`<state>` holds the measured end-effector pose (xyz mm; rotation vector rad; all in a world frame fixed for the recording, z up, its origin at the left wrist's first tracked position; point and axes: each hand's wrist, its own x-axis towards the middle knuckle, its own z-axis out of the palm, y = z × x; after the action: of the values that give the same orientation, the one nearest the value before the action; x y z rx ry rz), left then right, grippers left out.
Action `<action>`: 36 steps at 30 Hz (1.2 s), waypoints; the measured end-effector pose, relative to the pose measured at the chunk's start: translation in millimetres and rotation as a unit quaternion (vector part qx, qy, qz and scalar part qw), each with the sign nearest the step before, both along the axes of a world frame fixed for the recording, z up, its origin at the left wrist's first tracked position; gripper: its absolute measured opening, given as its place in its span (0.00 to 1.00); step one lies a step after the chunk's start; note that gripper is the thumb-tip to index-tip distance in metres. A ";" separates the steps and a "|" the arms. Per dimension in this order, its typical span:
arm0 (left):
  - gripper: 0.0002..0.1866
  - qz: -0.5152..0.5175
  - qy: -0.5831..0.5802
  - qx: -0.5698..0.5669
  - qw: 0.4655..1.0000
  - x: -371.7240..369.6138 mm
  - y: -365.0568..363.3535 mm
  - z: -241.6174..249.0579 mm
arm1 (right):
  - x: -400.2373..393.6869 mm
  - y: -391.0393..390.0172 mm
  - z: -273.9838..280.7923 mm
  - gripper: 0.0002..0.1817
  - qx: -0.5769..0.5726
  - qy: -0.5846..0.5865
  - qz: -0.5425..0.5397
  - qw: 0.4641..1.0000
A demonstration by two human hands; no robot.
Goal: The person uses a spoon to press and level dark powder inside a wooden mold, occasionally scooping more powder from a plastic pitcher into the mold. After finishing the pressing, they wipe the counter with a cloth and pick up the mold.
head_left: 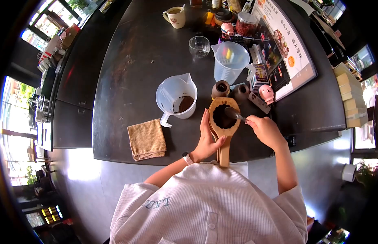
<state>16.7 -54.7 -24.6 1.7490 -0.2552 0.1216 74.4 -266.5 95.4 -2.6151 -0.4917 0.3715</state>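
Observation:
A wooden mold (224,152) with a long handle and a scalloped hollow lies at the table's front, its handle end against the shirt. Dark material (224,118) fills the hollow. My left hand (208,140) is closed round the mold's left side, with the thumb across the handle. In my right hand (263,128) is a spoon (236,115), its tip in the hollow. A measuring jug (172,94) holding some brown powder (183,104) stands left of the mold. Behind the mold are two small dark jars (220,89) (241,93).
A folded brown cloth (147,140) lies at the front left. Further back are a second jug (230,63), a glass bowl (199,46) and a mug (176,18). A pink pig figure (266,93) and a menu board (292,49) stand on the right.

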 end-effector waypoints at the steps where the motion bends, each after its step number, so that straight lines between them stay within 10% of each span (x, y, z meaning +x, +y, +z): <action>1: 0.55 -0.003 0.006 -0.016 1.000 0.6 -0.5 -0.8 | 2.6 -1.5 -1.2 0.10 0.029 0.011 0.005 1.000; 36: 0.53 0.014 0.006 -0.041 0.999 0.6 -3.1 -6.0 | 61.1 -1.8 7.3 0.13 -0.030 -0.028 0.232 0.972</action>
<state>17.2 -57.7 -30.6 1.6720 -0.2140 0.1398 135.5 -268.3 102.7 -2.5525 -1.1321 0.4647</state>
